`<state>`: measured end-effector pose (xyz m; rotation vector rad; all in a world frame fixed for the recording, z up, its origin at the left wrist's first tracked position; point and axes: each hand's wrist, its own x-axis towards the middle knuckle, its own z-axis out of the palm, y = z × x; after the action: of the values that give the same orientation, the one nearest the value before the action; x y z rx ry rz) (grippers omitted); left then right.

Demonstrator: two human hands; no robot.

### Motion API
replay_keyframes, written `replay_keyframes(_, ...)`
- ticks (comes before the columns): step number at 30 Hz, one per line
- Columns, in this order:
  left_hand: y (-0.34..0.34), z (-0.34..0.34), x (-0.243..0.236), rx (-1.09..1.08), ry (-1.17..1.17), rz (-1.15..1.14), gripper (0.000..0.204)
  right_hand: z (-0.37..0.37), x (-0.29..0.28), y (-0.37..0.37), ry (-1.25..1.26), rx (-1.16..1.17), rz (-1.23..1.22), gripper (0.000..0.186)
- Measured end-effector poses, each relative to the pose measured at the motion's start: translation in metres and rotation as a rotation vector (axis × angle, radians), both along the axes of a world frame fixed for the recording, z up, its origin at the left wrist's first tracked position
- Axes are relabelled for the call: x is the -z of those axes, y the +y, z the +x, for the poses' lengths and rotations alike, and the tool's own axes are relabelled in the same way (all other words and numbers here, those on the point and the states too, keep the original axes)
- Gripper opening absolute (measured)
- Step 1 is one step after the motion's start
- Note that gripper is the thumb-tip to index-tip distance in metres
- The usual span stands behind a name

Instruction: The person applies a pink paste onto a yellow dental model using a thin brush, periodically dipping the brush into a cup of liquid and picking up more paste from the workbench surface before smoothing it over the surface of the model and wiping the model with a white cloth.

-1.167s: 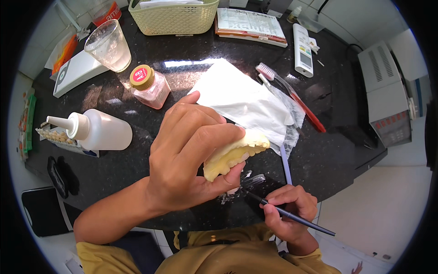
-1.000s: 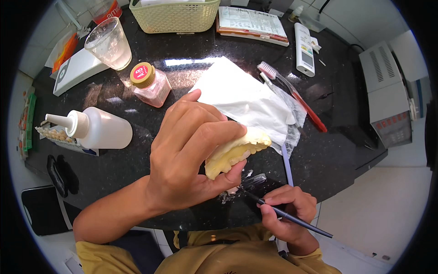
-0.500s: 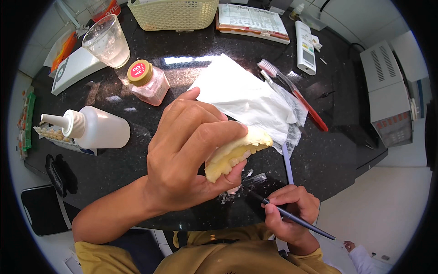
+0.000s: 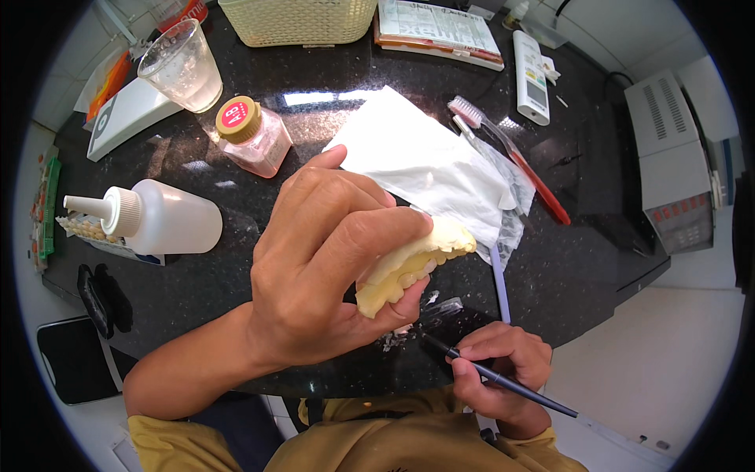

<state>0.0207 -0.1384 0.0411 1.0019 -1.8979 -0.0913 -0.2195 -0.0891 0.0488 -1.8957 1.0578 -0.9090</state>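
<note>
My left hand (image 4: 330, 244) grips a pale yellow dental cast (image 4: 417, 263) over the worktop, fingers on its upper side and thumb beneath. Whitish teeth run along the cast's lower edge. To its lower right, my right hand (image 4: 507, 366) pinches a slim dark brush (image 4: 503, 381), pen-fashion. Its thin tip points toward the cast but stays apart from it. Under the cast, pinkish-white crumbs and smears (image 4: 401, 334) lie on the black counter (image 4: 330, 377). Just beyond the cast is a white paper tissue (image 4: 417, 161).
A toothbrush with a red handle (image 4: 543, 193) and a lilac stick (image 4: 500, 287) lie by the tissue. Leftward are a white squeeze bottle (image 4: 177, 219), a gold-capped jar of pink powder (image 4: 255, 141) and a glass (image 4: 189, 71). A basket (image 4: 299, 22) and a remote control (image 4: 532, 79) stand farther back.
The view has shifted slightly. Both hands keep their holds on the cast and the brush, with hardly any movement. Another person's hand at the lower right is no longer in view.
</note>
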Motion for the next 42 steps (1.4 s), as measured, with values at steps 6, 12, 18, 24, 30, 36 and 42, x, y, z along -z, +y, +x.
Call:
replay_keyframes(6, 0.0, 0.0, 0.001, 0.002, 0.009, -0.009, 0.044, -0.002, 0.001, 0.001, 0.009, 0.009, -0.007, 0.02)
replay_keyframes(12, 0.0, -0.001, -0.001, -0.004, 0.009, -0.003, 0.044, -0.003, 0.003, 0.003, 0.003, 0.052, -0.006, 0.018)
replay_keyframes(18, 0.001, -0.001, 0.0, -0.009, 0.014, -0.008, 0.045, 0.0, 0.001, 0.002, 0.003, 0.027, 0.007, 0.018)
replay_keyframes(24, 0.002, -0.001, -0.001, -0.001, 0.0, 0.003, 0.045, 0.0, -0.001, 0.0, 0.021, -0.008, 0.009, 0.019)
replay_keyframes(30, 0.005, -0.004, 0.001, 0.006, -0.004, -0.023, 0.042, -0.013, 0.011, 0.009, -0.331, 0.022, -0.029, 0.023)
replay_keyframes(36, 0.009, -0.006, -0.004, 0.018, -0.027, -0.008, 0.044, -0.011, 0.007, 0.002, -0.324, -0.005, -0.255, 0.029)
replay_keyframes(42, 0.011, -0.005, -0.003, 0.033, -0.034, -0.008, 0.045, 0.0, 0.0, -0.011, -0.245, 0.026, -0.386, 0.028)
